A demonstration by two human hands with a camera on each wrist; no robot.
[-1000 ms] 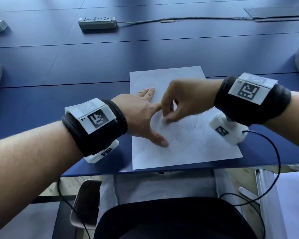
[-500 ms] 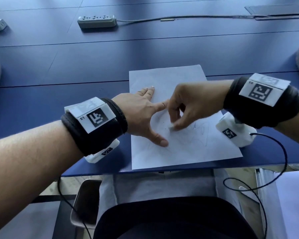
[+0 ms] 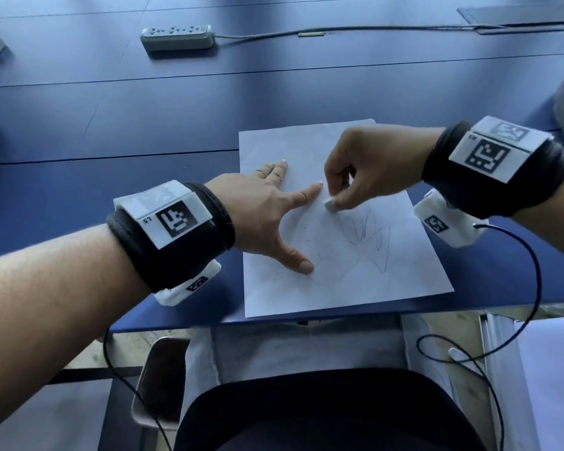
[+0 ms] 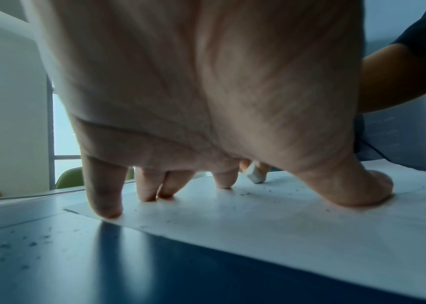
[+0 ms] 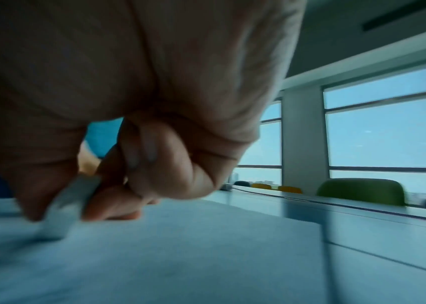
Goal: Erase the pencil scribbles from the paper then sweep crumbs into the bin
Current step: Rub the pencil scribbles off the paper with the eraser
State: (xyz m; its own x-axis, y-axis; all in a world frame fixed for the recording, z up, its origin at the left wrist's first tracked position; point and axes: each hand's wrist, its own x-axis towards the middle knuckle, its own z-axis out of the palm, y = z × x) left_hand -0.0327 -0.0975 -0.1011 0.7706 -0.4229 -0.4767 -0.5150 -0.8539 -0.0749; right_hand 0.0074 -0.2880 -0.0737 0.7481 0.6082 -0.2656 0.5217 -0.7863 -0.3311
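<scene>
On the blue table (image 3: pixel 176 118), near its front edge, the left hand (image 3: pixel 261 213) lies flat with fingers spread straight, fingertips (image 4: pixel 105 209) and thumb pressing the left part of the paper (image 3: pixel 355 288). Grey crumbs (image 4: pixel 245 193) dot the sheet and the tabletop beside it. Just right of the left forefinger, the right hand (image 3: pixel 365 167) pinches a small white eraser (image 3: pixel 331 204) between thumb and curled fingers; its lower end touches the paper, its long axis tilted, leaning up into the grip. Pencil scribbles (image 3: pixel 368 237) lie just right and nearer on the sheet.
</scene>
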